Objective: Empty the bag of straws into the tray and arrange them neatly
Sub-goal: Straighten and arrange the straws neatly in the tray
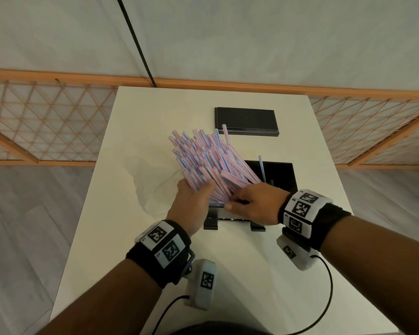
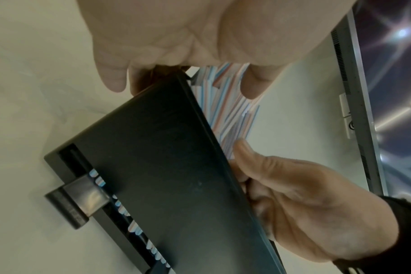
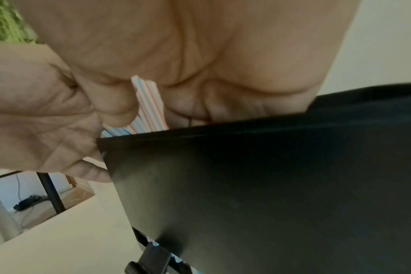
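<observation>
A thick bundle of red-and-blue striped straws (image 1: 203,160) fans up and away over the left side of the black tray (image 1: 281,175). My left hand (image 1: 194,201) grips the bundle's lower part from the left. My right hand (image 1: 254,204) holds its bottom ends from the right, above the tray's front. One loose straw (image 1: 261,169) leans inside the tray. The left wrist view shows the straws (image 2: 230,103) behind the tray wall (image 2: 164,166), with the right hand (image 2: 305,204) beside them. In the right wrist view, fingers curl round the straws (image 3: 148,103) above the tray (image 3: 270,185).
The empty clear bag (image 1: 150,182) lies crumpled on the white table (image 1: 252,274) left of the tray. A flat black lid (image 1: 246,120) lies farther back. Wrist-camera cables trail over the table's near edge. A wooden lattice screen (image 1: 46,122) stands behind the table.
</observation>
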Demonstrator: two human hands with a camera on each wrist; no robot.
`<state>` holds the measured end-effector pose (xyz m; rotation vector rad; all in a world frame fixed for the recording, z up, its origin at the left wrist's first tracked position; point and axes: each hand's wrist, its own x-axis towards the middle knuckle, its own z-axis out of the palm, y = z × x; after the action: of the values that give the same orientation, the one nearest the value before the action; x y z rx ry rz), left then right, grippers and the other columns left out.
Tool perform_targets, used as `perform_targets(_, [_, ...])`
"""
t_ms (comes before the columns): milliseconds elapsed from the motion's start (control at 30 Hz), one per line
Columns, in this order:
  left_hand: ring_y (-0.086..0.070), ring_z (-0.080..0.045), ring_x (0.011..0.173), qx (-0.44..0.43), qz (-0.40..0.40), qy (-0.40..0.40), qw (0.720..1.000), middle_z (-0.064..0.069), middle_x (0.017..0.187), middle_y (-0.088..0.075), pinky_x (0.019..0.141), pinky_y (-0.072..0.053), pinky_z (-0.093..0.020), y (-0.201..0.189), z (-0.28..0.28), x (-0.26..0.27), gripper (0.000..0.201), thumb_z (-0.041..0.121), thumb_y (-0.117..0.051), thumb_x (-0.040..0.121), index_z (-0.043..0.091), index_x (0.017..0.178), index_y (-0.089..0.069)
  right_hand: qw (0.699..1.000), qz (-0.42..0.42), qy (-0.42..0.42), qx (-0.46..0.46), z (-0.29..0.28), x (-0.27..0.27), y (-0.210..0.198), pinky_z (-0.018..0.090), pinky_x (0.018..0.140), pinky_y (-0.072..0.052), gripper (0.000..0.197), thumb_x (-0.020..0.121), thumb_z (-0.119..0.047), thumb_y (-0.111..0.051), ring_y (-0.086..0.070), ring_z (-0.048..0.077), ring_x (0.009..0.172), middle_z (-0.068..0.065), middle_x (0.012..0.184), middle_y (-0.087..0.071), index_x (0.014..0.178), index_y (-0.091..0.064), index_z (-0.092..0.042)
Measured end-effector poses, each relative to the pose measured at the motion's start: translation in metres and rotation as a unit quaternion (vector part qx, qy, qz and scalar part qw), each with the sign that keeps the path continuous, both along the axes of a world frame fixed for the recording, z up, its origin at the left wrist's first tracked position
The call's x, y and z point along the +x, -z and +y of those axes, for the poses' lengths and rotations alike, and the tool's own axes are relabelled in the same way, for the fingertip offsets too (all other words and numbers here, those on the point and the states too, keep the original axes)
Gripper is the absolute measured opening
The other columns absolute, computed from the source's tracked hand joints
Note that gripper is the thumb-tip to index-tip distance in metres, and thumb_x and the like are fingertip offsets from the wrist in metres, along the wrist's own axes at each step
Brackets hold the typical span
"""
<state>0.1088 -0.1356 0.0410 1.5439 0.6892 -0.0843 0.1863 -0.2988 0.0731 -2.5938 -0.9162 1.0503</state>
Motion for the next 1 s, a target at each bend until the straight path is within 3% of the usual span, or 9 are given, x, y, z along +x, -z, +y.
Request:
perform_targets(67, [-0.060,-0.017,0.114,0.013,-0.004,-0.004,1.000,0.007,0.121,-0.060,0.105,-0.046,-0.046,-0.007,-0.002,0.000,0.094,0.075,-0.056,0.062,0.021,0.138,-0.046,0.999,0.021,-0.004,-0.050,0.007,0.001,-0.002,0.030,0.066,-0.043,0.066,0.097,-0.064,-0.028,-0.053,0.016,0.067,0.003,0.073,-0.060,0.083,-0.063,-0.010])
perform_targets(167, [-0.056,-0.021,0.117,0.019,0.002,-0.018,1.000,0.001,0.127,-0.056,0.107,-0.044,-0.045,-0.010,-0.006,0.002,0.090,0.071,-0.053,0.069,0.015,0.140,-0.042,0.997,0.035,0.004,-0.067,0.012,0.003,-0.002,0.033,0.084,-0.046,0.071,0.096,-0.068,-0.023,-0.060,0.020,0.088,0.005,0.093,-0.067,0.102,-0.068,-0.014])
perform_targets(233, [-0.055,-0.022,0.119,0.024,0.010,-0.025,0.999,-0.001,0.130,-0.055,0.108,-0.043,-0.046,-0.008,-0.007,0.003,0.087,0.069,-0.051,0.071,0.014,0.138,-0.040,0.997,0.037,0.011,-0.069,0.013,0.005,0.000,0.033,0.088,-0.043,0.068,0.094,-0.071,-0.023,-0.058,0.020,0.095,0.002,0.099,-0.065,0.107,-0.064,-0.018])
perform_targets(367, [-0.055,-0.025,0.118,0.047,0.015,-0.036,0.998,0.000,0.123,-0.054,0.108,-0.043,-0.046,-0.004,-0.007,0.001,0.085,0.072,-0.049,0.071,0.014,0.133,-0.042,0.993,0.056,0.017,-0.107,0.010,0.005,0.006,0.042,0.102,-0.043,0.099,0.071,-0.091,-0.010,-0.059,0.022,0.108,0.003,0.116,-0.066,0.120,-0.063,-0.024])
perform_targets(500, [-0.051,-0.021,0.113,0.054,0.017,-0.031,0.998,0.002,0.120,-0.049,0.100,-0.039,-0.036,0.005,-0.007,-0.001,0.059,0.053,-0.052,0.099,0.010,0.137,-0.038,0.994,0.058,0.030,-0.092,0.010,0.004,0.005,0.042,0.108,-0.037,0.083,0.086,-0.081,-0.017,-0.053,0.023,0.121,0.002,0.132,-0.059,0.132,-0.055,-0.024])
perform_targets(667, [-0.050,-0.019,0.112,0.056,0.009,-0.036,0.998,0.004,0.119,-0.050,0.097,-0.036,-0.033,0.007,-0.006,-0.003,0.049,0.049,-0.048,0.102,0.012,0.133,-0.038,0.992,0.076,0.031,-0.094,0.008,0.003,0.004,0.040,0.115,-0.027,0.080,0.090,-0.077,-0.017,-0.039,0.022,0.137,0.002,0.150,-0.045,0.146,-0.040,-0.026])
perform_targets(800, [-0.049,-0.015,0.107,0.059,0.002,-0.033,0.998,0.007,0.116,-0.050,0.091,-0.032,-0.027,0.007,-0.005,-0.007,0.041,0.048,-0.045,0.103,0.016,0.127,-0.037,0.993,0.079,0.039,-0.081,0.013,0.000,0.001,0.036,0.114,-0.025,0.078,0.094,-0.072,-0.017,-0.038,0.023,0.139,0.005,0.150,-0.044,0.146,-0.041,-0.020])
perform_targets(933, [-0.048,-0.018,0.110,0.072,0.014,-0.010,0.997,0.005,0.122,-0.049,0.097,-0.036,-0.033,0.007,-0.006,-0.007,0.052,0.051,-0.040,0.103,0.013,0.139,-0.037,0.995,0.057,0.050,-0.066,0.018,-0.007,0.005,0.034,0.105,-0.036,0.071,0.096,-0.069,-0.020,-0.050,0.027,0.125,0.010,0.133,-0.055,0.133,-0.050,-0.016])
perform_targets(1000, [-0.050,-0.019,0.113,0.074,0.006,-0.011,0.997,0.005,0.122,-0.051,0.100,-0.038,-0.034,0.008,-0.005,-0.007,0.049,0.048,-0.044,0.103,0.013,0.138,-0.039,0.996,0.044,0.049,-0.061,0.017,-0.009,0.008,0.032,0.095,-0.040,0.067,0.096,-0.068,-0.021,-0.055,0.027,0.114,0.010,0.120,-0.059,0.121,-0.052,-0.015])
